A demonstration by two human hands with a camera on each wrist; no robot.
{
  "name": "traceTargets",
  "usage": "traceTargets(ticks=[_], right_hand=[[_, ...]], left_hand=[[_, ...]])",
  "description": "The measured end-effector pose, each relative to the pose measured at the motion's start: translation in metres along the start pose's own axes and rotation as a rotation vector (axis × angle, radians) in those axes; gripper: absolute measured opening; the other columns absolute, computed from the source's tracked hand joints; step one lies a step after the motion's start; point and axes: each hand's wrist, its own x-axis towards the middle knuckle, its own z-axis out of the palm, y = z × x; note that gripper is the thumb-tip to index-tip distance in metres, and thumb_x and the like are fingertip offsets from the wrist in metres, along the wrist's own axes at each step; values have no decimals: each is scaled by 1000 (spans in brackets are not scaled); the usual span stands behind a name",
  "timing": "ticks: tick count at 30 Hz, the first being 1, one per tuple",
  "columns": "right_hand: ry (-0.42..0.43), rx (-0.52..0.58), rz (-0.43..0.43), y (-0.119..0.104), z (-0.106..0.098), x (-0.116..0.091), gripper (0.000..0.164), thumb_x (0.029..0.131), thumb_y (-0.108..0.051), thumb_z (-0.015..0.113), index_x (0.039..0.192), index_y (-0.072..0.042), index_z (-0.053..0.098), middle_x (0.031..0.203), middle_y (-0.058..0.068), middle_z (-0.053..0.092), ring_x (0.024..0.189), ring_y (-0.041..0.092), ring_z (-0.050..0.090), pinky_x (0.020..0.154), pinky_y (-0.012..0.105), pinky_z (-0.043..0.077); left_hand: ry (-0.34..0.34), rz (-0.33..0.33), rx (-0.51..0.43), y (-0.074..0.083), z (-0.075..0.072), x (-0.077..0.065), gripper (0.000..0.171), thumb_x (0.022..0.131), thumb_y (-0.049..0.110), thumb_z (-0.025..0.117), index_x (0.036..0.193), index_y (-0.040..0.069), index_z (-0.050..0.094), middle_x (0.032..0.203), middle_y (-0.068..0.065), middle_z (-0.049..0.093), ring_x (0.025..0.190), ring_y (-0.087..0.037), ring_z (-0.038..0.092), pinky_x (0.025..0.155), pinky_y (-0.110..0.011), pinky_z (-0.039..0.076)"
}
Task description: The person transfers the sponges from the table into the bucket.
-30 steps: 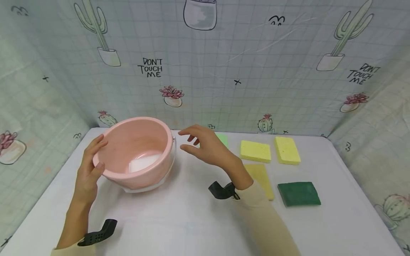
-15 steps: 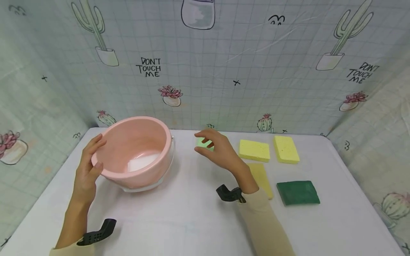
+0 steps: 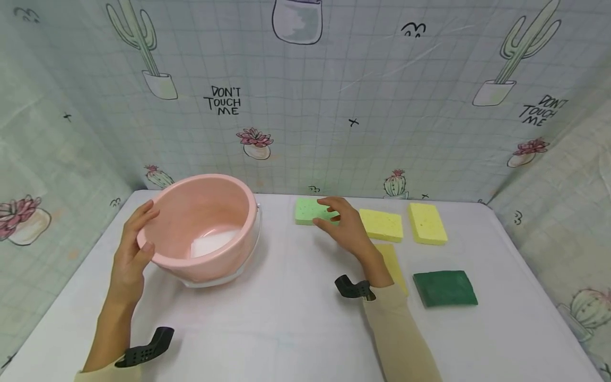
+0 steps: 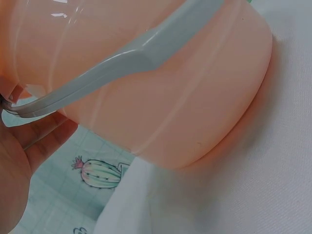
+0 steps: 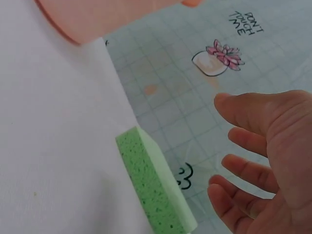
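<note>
A pink bucket (image 3: 205, 212) stands tilted toward me at the left of the table, its white handle (image 4: 117, 68) hanging down. My left hand (image 3: 132, 257) grips its left rim, thumb on the near side, and in the left wrist view part of that hand (image 4: 14, 165) shows beside the wall. Something white (image 3: 212, 243) lies on the bucket's bottom; its kind is unclear. A green sponge (image 3: 305, 211) lies near the back edge. My right hand (image 3: 346, 225) hovers by its right end, fingers loosely bent and holding nothing; the right wrist view shows a gap between fingers and sponge (image 5: 151, 185).
Right of the green sponge lie two yellow sponges (image 3: 381, 225). A flat yellow piece (image 3: 392, 265) is partly hidden by my right forearm. A dark green scouring pad (image 3: 445, 289) lies nearer on the right. A printed curtain (image 3: 296, 106) rises behind the white table (image 3: 267, 329).
My right hand has moved right, away from the bucket, over the green sponge, uncovering the sponge's left part. The left hand and bucket have stayed put.
</note>
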Motion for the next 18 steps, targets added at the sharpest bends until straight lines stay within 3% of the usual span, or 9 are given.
traceTargets(ticks=[8, 18], right_hand=[[50, -65, 67, 12, 3, -1, 55, 84, -23, 73, 132, -4, 55, 139, 14, 45, 129, 31, 38, 102, 51, 33], [85, -90, 87, 30, 18, -2, 58, 86, -23, 72, 136, -5, 51, 143, 18, 35, 131, 34, 29, 102, 52, 32]], left_hand=[[5, 9, -6, -4, 0, -1, 54, 87, 9, 42, 140, 2, 44, 154, -5, 27, 140, -22, 21, 106, -24, 30], [11, 25, -20, -6, 1, -1, 52, 88, 10, 42, 140, 3, 45, 154, -7, 27, 140, -23, 21, 106, -24, 29]])
